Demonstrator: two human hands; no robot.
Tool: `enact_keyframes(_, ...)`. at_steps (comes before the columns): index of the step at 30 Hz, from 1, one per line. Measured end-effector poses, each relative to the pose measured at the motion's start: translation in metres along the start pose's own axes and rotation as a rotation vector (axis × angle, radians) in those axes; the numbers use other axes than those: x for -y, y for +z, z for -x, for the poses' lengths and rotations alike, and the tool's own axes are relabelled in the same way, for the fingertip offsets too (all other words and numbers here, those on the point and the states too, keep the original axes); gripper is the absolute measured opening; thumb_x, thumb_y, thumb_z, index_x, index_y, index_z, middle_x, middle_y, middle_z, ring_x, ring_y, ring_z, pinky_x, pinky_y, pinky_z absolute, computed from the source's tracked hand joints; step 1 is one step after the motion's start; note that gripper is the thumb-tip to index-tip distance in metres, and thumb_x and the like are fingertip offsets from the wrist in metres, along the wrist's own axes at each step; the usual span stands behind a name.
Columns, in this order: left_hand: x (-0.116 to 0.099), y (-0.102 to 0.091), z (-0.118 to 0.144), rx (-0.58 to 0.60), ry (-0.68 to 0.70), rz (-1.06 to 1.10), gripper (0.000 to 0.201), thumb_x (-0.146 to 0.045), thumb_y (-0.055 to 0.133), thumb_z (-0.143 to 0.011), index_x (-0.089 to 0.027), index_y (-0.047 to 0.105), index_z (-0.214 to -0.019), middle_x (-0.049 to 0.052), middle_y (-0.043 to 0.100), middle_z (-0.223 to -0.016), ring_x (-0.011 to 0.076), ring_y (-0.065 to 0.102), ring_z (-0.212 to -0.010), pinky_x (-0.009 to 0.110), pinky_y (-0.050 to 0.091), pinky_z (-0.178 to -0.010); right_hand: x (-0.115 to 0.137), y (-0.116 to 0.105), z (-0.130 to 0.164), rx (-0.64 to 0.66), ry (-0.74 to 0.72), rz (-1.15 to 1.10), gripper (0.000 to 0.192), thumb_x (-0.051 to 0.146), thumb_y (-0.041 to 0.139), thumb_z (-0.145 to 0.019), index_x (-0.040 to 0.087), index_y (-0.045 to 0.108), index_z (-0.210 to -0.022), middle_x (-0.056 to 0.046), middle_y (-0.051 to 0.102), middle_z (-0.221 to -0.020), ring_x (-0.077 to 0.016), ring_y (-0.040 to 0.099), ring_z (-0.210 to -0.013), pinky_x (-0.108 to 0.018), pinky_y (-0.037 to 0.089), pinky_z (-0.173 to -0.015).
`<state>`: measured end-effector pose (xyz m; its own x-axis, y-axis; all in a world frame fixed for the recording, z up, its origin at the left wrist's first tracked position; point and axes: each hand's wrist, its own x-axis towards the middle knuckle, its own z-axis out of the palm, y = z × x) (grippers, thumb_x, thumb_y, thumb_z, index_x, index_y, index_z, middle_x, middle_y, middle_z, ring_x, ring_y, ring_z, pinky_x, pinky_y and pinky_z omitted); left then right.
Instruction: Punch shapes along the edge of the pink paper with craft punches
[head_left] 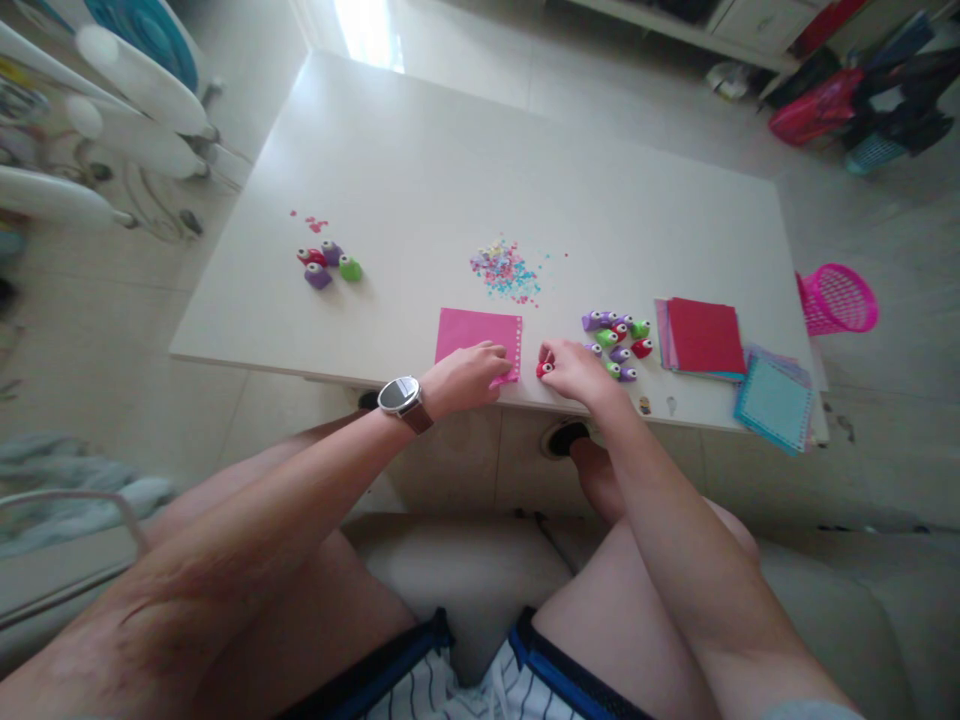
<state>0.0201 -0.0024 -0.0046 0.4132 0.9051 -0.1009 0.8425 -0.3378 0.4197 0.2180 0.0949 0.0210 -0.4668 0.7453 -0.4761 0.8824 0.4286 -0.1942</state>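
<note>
Pinching red punch (pixel 543 369) nr table edge (pixel 300 372)

Readable text: none on any thing in view.
Watch (pixel 399 394) dial: too small and blurred to read any numbers.

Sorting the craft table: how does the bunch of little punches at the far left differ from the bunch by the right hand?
The left bunch of punches is smaller, and no hand is near it. The right bunch of punches holds more pieces, and the right hand is beside it. Both mix purple, green and red.
</note>
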Motion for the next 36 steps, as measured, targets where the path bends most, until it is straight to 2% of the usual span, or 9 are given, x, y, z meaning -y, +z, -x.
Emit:
enact_keyframes(7,-0.002,-0.004,-0.002,0.035,-0.014,-0.027,0.023,-0.01,0.057,-0.095,-0.015,0.079,-0.1,0.013,0.075,-0.112,0.0261,0.07,-0.111,0.036,0.059,-0.091,0.003,0.005,-0.001,-0.055,-0.143,0.039,0.024,0.01,0.067,-0.092,0.018,0.08,-0.11,-0.013,0.078,-0.118,-0.0275,0.066,-0.116,-0.035,0.05,-0.099)
enact_keyframes(14,-0.001,-0.003,-0.002,0.03,-0.035,-0.021,0.022,-0.011,0.057,-0.094,-0.015,0.078,-0.099,0.013,0.075,-0.11,0.0261,0.07,-0.109,0.035,0.058,-0.091,0.016,0.012,0.0,-0.061,-0.167,0.061,0.012,0.024,0.073,-0.099,0.02,0.083,-0.094,-0.013,0.075,-0.112,-0.0312,0.059,-0.121,-0.041,0.049,-0.109)
enact_keyframes(18,0.003,-0.001,-0.002,0.011,-0.035,-0.015,0.019,-0.012,0.06,-0.095,-0.016,0.078,-0.099,0.012,0.075,-0.108,0.0259,0.069,-0.109,0.035,0.058,-0.091,0.021,0.015,0.002,-0.054,-0.164,0.066,0.013,0.028,0.075,-0.1,0.02,0.085,-0.097,-0.013,0.075,-0.114,-0.0321,0.056,-0.126,-0.042,0.048,-0.108)
enact_keyframes(23,0.008,-0.002,0.0,-0.024,-0.036,-0.01,0.014,-0.018,0.064,-0.096,-0.015,0.077,-0.098,0.012,0.074,-0.108,0.0269,0.067,-0.11,0.036,0.058,-0.091,0.027,0.016,0.004,-0.033,-0.158,0.084,0.017,0.019,0.068,-0.101,0.021,0.085,-0.099,-0.013,0.075,-0.12,-0.0319,0.056,-0.128,-0.044,0.046,-0.108)
enact_keyframes(36,0.008,-0.009,0.001,0.028,-0.13,-0.079,0.016,-0.021,0.064,-0.095,-0.017,0.078,-0.1,0.013,0.075,-0.114,0.0269,0.07,-0.112,0.034,0.057,-0.088,0.03,0.021,0.001,-0.004,-0.159,0.13,0.013,0.02,0.07,-0.1,0.021,0.082,-0.094,-0.013,0.076,-0.12,-0.0321,0.059,-0.129,-0.045,0.048,-0.107)
